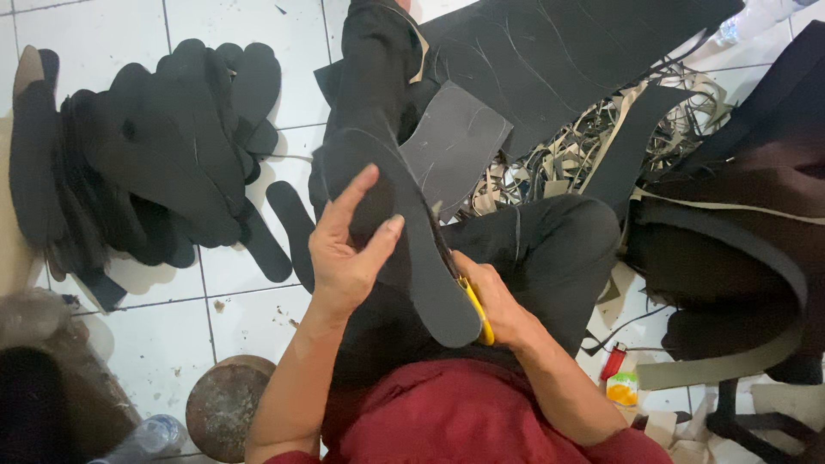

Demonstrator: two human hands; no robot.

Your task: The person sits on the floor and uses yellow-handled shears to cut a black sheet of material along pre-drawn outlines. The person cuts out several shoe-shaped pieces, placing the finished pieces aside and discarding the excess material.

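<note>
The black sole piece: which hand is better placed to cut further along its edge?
Probably right: the right hand holds the yellow scissors at the sole piece edge; the left hand only grips it.

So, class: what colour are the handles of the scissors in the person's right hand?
Yellow. The scissor handles show beside the right hand in the head view.

Shoemaking workshop: stacked black sole cutouts (163,146), foam offcuts (567,146), tiled floor (249,301).

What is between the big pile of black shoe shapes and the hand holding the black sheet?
In the head view, bare white floor tiles and loose black insole cutouts lie between the pile and the left hand.
</note>
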